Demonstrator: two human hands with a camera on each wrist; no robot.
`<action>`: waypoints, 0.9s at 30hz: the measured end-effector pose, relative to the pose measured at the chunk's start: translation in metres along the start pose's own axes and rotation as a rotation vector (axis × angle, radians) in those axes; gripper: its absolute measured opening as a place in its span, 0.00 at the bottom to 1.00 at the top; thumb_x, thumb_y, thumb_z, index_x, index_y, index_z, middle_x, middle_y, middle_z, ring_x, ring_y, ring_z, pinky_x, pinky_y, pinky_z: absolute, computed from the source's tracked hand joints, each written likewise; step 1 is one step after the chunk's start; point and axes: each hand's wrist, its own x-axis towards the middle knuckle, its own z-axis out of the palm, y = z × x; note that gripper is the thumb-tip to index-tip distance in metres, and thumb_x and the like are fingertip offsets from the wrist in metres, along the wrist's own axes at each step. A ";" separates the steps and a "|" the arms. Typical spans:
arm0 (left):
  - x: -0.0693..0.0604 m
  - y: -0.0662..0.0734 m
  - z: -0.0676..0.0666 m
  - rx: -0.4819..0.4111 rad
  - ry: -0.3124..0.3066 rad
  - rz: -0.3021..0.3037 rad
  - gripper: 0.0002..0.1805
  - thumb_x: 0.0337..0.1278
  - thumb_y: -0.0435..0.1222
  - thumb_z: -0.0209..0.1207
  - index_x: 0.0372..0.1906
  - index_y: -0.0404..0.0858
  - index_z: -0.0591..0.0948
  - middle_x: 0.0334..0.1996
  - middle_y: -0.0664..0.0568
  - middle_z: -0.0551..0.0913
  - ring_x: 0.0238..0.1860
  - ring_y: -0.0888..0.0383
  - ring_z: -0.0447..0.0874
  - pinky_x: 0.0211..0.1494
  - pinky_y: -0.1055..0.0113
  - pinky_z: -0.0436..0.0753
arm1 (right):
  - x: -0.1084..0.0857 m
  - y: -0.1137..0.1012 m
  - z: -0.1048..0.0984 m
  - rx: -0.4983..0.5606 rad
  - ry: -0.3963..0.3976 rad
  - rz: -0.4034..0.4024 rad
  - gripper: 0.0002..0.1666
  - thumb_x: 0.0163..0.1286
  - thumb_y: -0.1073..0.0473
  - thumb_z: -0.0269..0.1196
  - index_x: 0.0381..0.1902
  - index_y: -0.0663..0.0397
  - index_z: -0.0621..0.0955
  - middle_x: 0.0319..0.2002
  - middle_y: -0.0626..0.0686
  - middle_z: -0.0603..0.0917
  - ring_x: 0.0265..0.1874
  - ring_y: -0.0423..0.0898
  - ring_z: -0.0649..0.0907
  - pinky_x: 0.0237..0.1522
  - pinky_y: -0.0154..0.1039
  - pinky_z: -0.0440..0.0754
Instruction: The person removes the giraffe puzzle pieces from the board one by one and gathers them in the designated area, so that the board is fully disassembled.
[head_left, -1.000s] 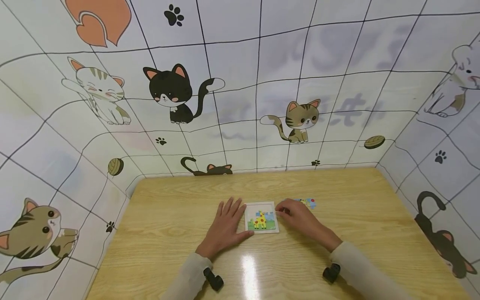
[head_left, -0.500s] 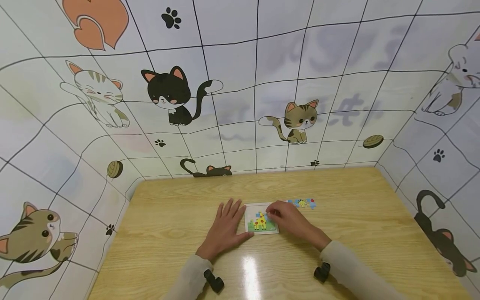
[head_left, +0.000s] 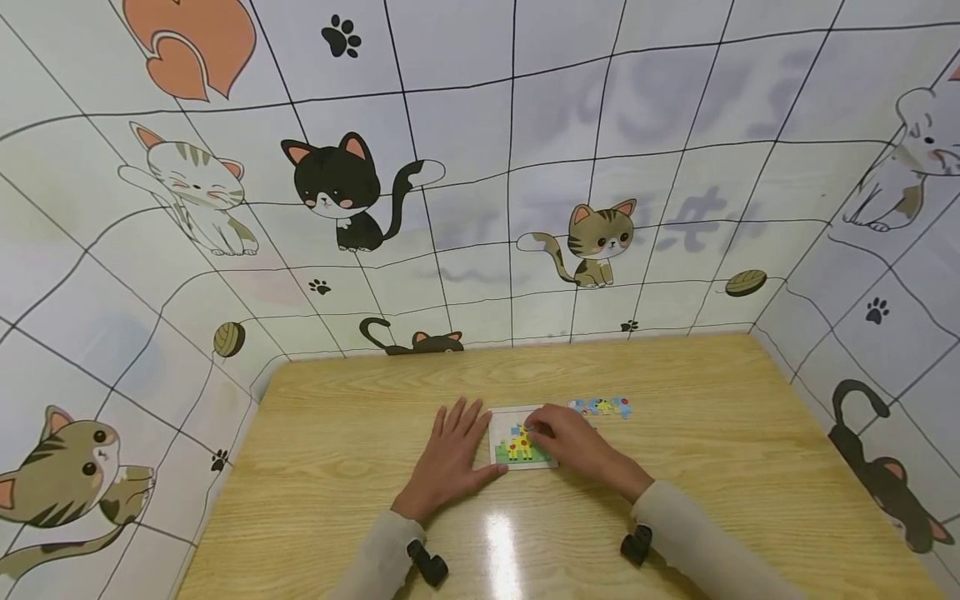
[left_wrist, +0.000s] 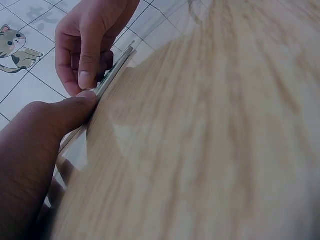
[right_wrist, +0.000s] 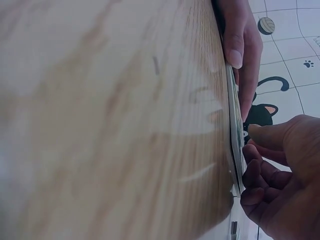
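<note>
Table [head_left: 337,450] of yellowish grained wood, head view. A square, white-framed puzzle tray [head_left: 504,418] lies about midway between the table's left and right edges. A yellow, red-spotted giraffe picture [head_left: 517,451] on a green ground fills its near part; bare white shows at its far left corner. Loose puzzle pieces [head_left: 602,407], flat and mostly blue, one of them largely yellow, lie in a short row beyond the tray's far right corner, towards the table's far right corner. The left hand [head_left: 448,457] is wide, fingers spread along the tray's left edge, thumb at its near left corner. The right hand [head_left: 573,439] is narrow, fingers curled and thumb drawn in over the tray's right half; whether a piece sits between the fingertips cannot be told. Beige sleeves [head_left: 375,554] cover both forearms, each with a small black device [head_left: 427,564] at the cuff. A white wall [head_left: 480,167] with black grid lines and cartoon cats stands behind the table's far edge.

Left wrist view: the tray appears nearly edge-on; the left thumb rests on its rim, just beside the bent right fingers.

Right wrist view: the tray is again a thin strip, the left thumb on its rim, the right thumb and curled fingers close to its face.
</note>
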 end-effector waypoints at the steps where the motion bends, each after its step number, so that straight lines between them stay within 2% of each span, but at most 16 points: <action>1: 0.000 0.000 0.000 0.003 -0.002 -0.001 0.55 0.71 0.75 0.50 0.88 0.43 0.64 0.89 0.47 0.56 0.90 0.42 0.45 0.89 0.38 0.43 | 0.000 0.000 0.000 -0.005 -0.004 -0.001 0.10 0.79 0.62 0.70 0.54 0.56 0.89 0.42 0.42 0.86 0.39 0.35 0.81 0.44 0.38 0.84; 5: 0.000 -0.002 0.001 0.010 -0.013 -0.005 0.55 0.72 0.76 0.49 0.89 0.45 0.63 0.90 0.48 0.54 0.90 0.43 0.44 0.90 0.39 0.42 | 0.001 -0.003 0.000 -0.027 -0.027 0.010 0.14 0.78 0.61 0.71 0.58 0.57 0.88 0.42 0.42 0.85 0.39 0.35 0.81 0.45 0.39 0.85; 11: 0.000 -0.002 0.000 0.009 -0.015 -0.004 0.54 0.72 0.76 0.49 0.89 0.45 0.63 0.90 0.47 0.55 0.90 0.42 0.44 0.90 0.39 0.41 | 0.005 -0.007 -0.002 -0.099 -0.066 0.015 0.19 0.77 0.59 0.73 0.62 0.57 0.87 0.37 0.40 0.81 0.34 0.36 0.77 0.41 0.39 0.81; 17: 0.000 -0.002 0.000 -0.003 -0.008 -0.006 0.54 0.72 0.76 0.49 0.88 0.45 0.64 0.90 0.47 0.55 0.90 0.42 0.44 0.90 0.39 0.41 | 0.009 -0.008 -0.002 -0.121 -0.095 0.022 0.24 0.77 0.58 0.73 0.67 0.59 0.85 0.38 0.41 0.82 0.33 0.35 0.77 0.39 0.38 0.80; 27: -0.001 -0.001 0.000 -0.018 0.017 0.013 0.54 0.72 0.76 0.49 0.88 0.43 0.65 0.89 0.46 0.57 0.90 0.40 0.46 0.89 0.37 0.44 | 0.012 -0.006 -0.003 -0.116 -0.122 0.025 0.19 0.77 0.59 0.74 0.62 0.57 0.87 0.39 0.41 0.83 0.35 0.36 0.80 0.39 0.38 0.82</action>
